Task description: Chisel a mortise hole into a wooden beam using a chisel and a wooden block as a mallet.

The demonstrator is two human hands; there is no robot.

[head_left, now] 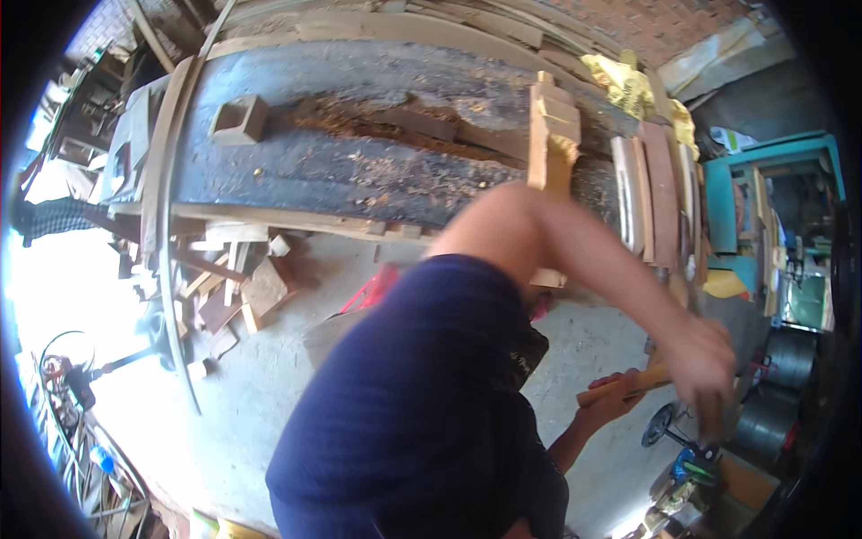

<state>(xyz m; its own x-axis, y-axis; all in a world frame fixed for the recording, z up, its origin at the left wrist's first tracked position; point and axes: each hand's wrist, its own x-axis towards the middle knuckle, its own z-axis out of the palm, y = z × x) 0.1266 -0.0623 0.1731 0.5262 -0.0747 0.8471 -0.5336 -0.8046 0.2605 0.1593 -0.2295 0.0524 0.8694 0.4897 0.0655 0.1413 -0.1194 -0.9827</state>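
Note:
Bent across the middle of the head view, my left arm comes out of a navy sleeve. My left hand (705, 364) hangs at the right, beyond the far end of a piece of wood. Motion smears its fingers, so I cannot tell what they hold. Lower down, my right hand (612, 397) is wrapped round that light-brown piece of wood (653, 378), roughly bar-shaped. The wood slants up to the right, its near end sticking out past my fingers. My left forearm and hand pass close over its far end, and whether they touch is unclear.
A worn dark workbench (296, 76) carries shavings, a hollow wooden box (239, 120) and a shaped wood block (553, 135). Boards (660, 193) line its right end. Offcuts (265, 286) lie under it. A teal frame (723, 216) and metal drums (765, 422) stand right.

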